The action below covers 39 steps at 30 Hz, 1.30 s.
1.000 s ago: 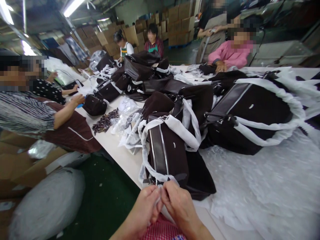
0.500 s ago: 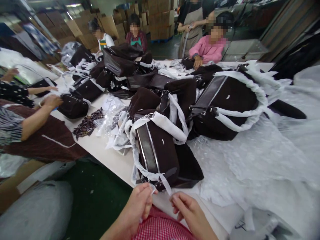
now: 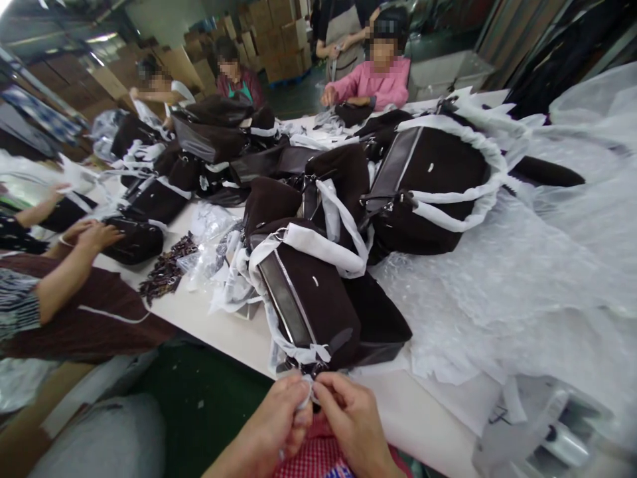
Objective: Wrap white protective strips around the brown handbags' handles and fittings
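Note:
A dark brown bag (image 3: 323,299) with zips and a paper-wrapped handle lies at the table's near edge. Just below its near end, my left hand (image 3: 281,415) is closed on a white wrapping strip (image 3: 304,392). My right hand (image 3: 348,415) meets it, thumb and fingers pinched at the same strip. The wrapped handle (image 3: 293,345) curves along the bag's left side. What lies between my fingertips is partly hidden.
More dark bags (image 3: 428,179) are heaped across the white table (image 3: 213,332). Small dark hardware pieces (image 3: 169,265) lie left of centre. Clear plastic sheets (image 3: 522,279) cover the right side. A co-worker's hands (image 3: 92,236) touch a bag at left; other people stand or sit beyond.
My right hand has moved left to meet my left hand at the strip. The view has shifted slightly. The pink-sleeved person's hand has lifted, and the co-worker's hands at left have moved.

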Motion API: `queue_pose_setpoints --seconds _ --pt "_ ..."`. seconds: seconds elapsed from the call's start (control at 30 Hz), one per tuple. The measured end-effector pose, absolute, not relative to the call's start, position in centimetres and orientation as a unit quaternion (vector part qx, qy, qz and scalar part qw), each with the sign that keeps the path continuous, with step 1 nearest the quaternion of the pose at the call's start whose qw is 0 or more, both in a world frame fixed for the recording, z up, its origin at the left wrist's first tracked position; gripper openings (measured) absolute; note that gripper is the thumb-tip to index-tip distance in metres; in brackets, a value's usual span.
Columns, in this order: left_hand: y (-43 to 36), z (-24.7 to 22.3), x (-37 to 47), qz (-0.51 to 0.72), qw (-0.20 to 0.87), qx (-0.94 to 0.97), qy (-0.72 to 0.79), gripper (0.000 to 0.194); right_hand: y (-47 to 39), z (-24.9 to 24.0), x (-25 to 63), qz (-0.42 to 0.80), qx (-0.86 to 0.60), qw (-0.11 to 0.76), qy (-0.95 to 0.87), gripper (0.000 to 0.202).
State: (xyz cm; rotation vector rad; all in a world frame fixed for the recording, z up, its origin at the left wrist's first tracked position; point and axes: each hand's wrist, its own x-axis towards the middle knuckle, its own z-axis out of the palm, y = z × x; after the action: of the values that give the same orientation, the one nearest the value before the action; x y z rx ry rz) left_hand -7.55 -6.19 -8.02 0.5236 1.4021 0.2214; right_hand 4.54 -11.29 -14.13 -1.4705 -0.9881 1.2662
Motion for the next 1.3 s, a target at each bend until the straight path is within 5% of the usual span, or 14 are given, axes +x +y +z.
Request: queue_pose_setpoints --seconds 0.2,0.43,0.67,0.97,1.17,1.3 --pt "-6.5 -9.1 -8.3 0.097 0.708 0.294 0.634 0.060 -10.6 -14.0 3.7 0.714 -0.517 0.419 -0.215 0.054" --pt "-6.6 -10.4 -9.0 0.106 0.586 0.537 0.598 0.045 -10.0 -14.5 2.3 0.683 -0.530 0.486 -0.128 0.049" --pt "-7.3 -10.9 -9.0 0.123 0.740 0.297 0.591 0.055 -10.7 -15.2 2.2 0.600 -0.582 0.482 -0.264 0.042" --pt "-7.0 -11.0 -8.2 0.126 0.743 0.271 0.599 0.058 -9.8 -14.3 2.2 0.642 -0.580 0.486 -0.121 0.057" --pt "-7.4 -10.7 -8.9 0.151 0.559 0.524 0.625 0.035 -9.4 -13.6 2.0 0.642 -0.589 0.480 -0.102 0.049" --pt "-7.3 -10.1 -9.3 0.006 0.403 0.659 0.635 0.026 -9.3 -14.0 1.7 0.698 -0.557 0.447 -0.043 0.047"
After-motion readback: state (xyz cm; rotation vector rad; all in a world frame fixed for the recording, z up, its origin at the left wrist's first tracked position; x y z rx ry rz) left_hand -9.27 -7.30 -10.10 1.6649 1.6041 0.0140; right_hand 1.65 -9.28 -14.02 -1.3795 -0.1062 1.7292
